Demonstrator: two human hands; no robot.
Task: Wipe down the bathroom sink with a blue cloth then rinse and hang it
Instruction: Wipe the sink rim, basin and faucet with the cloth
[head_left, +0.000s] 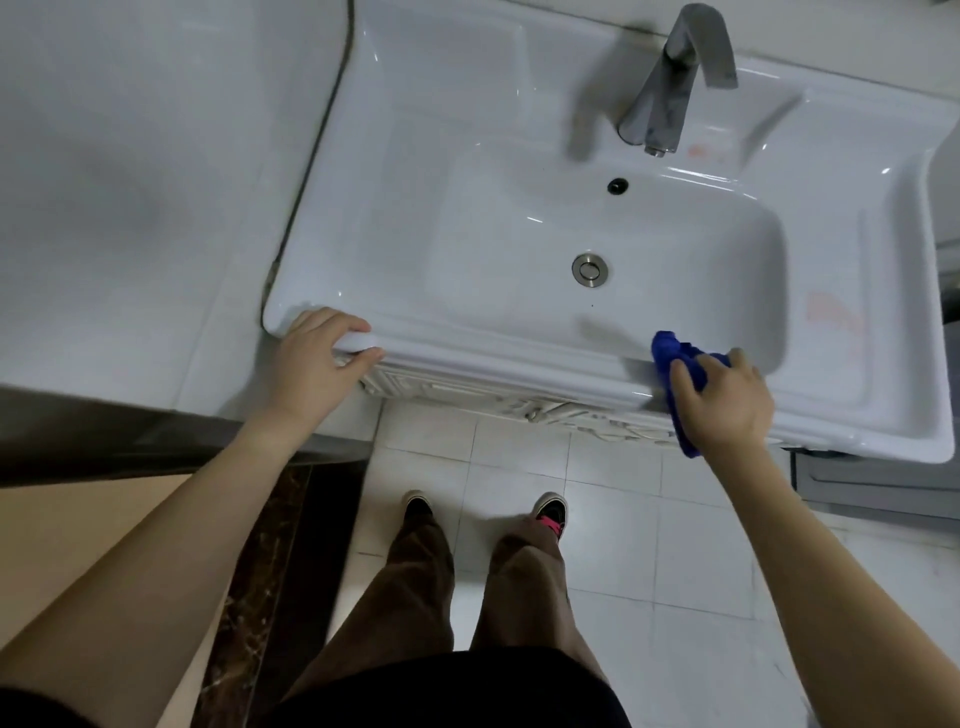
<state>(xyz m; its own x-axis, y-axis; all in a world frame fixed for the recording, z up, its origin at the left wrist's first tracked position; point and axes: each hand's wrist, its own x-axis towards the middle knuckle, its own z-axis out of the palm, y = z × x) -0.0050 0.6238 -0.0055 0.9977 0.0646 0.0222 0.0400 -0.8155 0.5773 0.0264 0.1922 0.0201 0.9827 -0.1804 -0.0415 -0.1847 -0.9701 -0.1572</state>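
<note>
A white ceramic sink (498, 358) fills the upper half of the head view, with a metal drain (589, 268) in the basin and a grey faucet (670, 88) at the back. My right hand (722, 402) holds a bunched blue cloth (670, 358) pressed on the sink's front rim, right of centre; part of the cloth hangs below the rim under my hand. My left hand (319, 353) grips the sink's front left corner, fingers curled over the edge.
A white tiled wall (130, 182) stands left of the sink. Below the rim shows a carved white cabinet front (467, 392). My legs and shoes (550, 509) stand on pale floor tiles. A dark marble threshold (270, 571) lies at lower left.
</note>
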